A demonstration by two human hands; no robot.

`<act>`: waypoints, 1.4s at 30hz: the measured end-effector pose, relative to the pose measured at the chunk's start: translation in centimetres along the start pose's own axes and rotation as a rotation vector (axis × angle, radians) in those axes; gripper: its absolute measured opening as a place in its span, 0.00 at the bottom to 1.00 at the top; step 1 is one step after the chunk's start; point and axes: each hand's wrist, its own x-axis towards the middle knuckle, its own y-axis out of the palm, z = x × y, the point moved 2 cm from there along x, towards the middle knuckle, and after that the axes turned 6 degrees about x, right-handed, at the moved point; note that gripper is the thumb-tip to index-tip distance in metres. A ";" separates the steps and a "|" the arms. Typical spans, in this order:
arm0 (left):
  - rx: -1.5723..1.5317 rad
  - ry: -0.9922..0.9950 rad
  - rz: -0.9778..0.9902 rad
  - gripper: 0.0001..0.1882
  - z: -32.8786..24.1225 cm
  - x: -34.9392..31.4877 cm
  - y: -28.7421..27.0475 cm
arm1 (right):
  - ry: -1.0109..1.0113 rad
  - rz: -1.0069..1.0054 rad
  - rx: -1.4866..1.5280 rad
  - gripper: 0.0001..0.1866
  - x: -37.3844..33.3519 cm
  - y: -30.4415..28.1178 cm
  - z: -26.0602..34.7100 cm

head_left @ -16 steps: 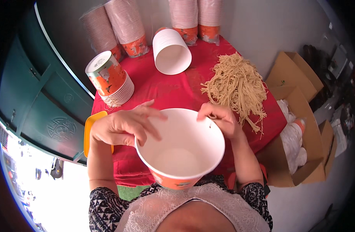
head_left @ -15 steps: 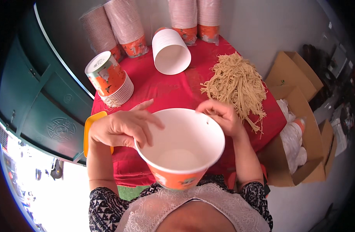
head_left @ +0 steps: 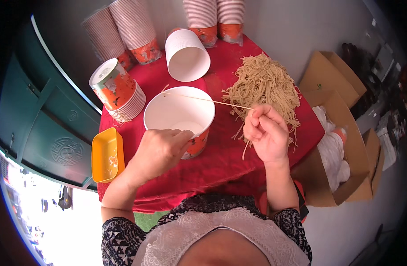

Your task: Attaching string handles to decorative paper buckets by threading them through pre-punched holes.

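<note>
A white paper bucket [head_left: 199, 142] with an orange printed outside stands upright on the red-covered table, its mouth facing up. My left hand [head_left: 161, 148] is closed over its near rim, with the fingertips hidden inside or behind the edge. To the right, my right hand [head_left: 270, 133] pinches a thin beige cord [head_left: 230, 104]. From those fingers the cord runs across the bucket's mouth to a knotted end by the far left rim, and another end dangles below the hand. Just behind my right hand lies a heap of similar cords [head_left: 265, 84].
A yellow tray [head_left: 96, 157] with small scraps sits at the left edge. Upside-down stacked buckets [head_left: 121, 91] stand behind it, and another bucket [head_left: 179, 46] lies on its side. Wrapped bucket stacks [head_left: 132, 26] line the wall. An open cardboard box [head_left: 319, 177] is at right.
The bucket has gone from close to my body down onto the table, farther away. My right hand has left its rim and now holds a cord. The yellow tray is uncovered by my left arm.
</note>
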 end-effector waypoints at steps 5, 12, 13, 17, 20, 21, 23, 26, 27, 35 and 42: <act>0.083 -0.052 -0.034 0.08 -1.6 -0.4 2.6 | 0.018 0.015 0.359 0.14 -1.4 0.7 -1.3; 0.082 -0.181 -0.035 0.13 -2.8 -0.7 3.6 | -0.015 -0.054 0.568 0.18 -2.3 2.2 -2.4; 0.181 -0.130 -0.107 0.16 -3.7 0.1 2.6 | -0.028 -0.043 0.567 0.18 -2.3 2.2 -2.5; -0.102 -0.098 -0.267 0.22 -5.7 -0.9 2.0 | -0.050 -0.045 0.591 0.20 -2.1 2.1 -3.1; -0.270 -0.174 -0.186 0.20 -7.1 -2.1 4.3 | -0.062 -0.037 0.602 0.21 -2.0 2.2 -3.4; -0.267 -0.195 -0.211 0.22 -7.3 -1.7 5.1 | -0.060 -0.038 0.604 0.21 -2.1 2.3 -3.5; -0.338 -0.275 -0.161 0.22 -7.5 -1.5 6.1 | -0.056 -0.053 0.622 0.21 -2.2 2.4 -3.7; -0.531 -0.373 -0.163 0.15 -7.6 -1.2 7.3 | -0.069 -0.035 0.654 0.21 -2.4 2.3 -3.9; -0.598 -0.396 -0.158 0.12 -7.5 -1.1 7.4 | -0.072 -0.036 0.654 0.21 -2.5 2.1 -3.9; -0.380 -0.283 0.045 0.05 -6.2 -0.9 5.1 | -0.370 -0.193 -1.316 0.11 -4.4 -0.3 -3.3; -0.179 -0.166 0.132 0.06 -5.8 0.1 3.4 | -0.150 0.178 -1.017 0.10 -4.9 1.9 -3.6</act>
